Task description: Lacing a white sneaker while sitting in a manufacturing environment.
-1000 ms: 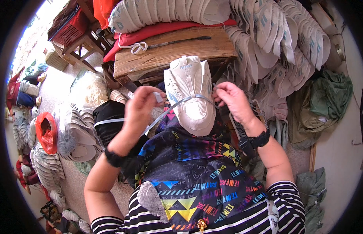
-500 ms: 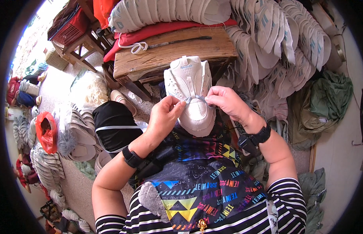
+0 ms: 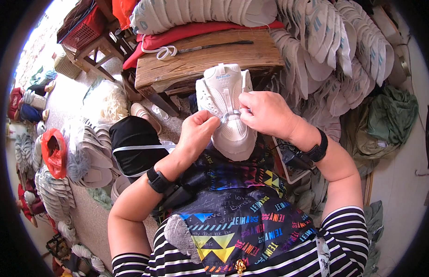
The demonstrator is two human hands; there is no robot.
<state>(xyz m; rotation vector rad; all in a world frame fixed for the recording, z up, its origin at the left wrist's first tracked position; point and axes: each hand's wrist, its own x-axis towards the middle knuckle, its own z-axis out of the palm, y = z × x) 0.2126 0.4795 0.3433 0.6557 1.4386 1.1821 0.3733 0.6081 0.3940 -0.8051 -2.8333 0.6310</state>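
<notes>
A white shoe upper [image 3: 234, 144] rests toe toward me over the patterned apron on my lap, its tongue end against the bench. A pale grey-blue shoelace [image 3: 231, 115] crosses its throat just above the toe. On the left side of the upper, my left hand [image 3: 198, 133] is closed, thumb and forefinger pinching the lace. My right hand [image 3: 268, 112] is closed on the right side, fingers curled inward and knuckles up. Its fingertips are partly hidden, though they appear to grip the lace's other side.
Beyond the upper stands a wooden bench [image 3: 207, 53] carrying a thin dark tool [image 3: 214, 46], a white cord [image 3: 166, 52] and a red cloth [image 3: 177, 40]. Rows of stacked uppers [image 3: 196, 17] lie behind and at right. A black-covered stool [image 3: 134, 143] stands left, near a red bag [image 3: 53, 153].
My right hand has moved up the upper and turned knuckles up, its fingers curling in. My left hand has closed more tightly. The lace lies drawn flatter across the throat.
</notes>
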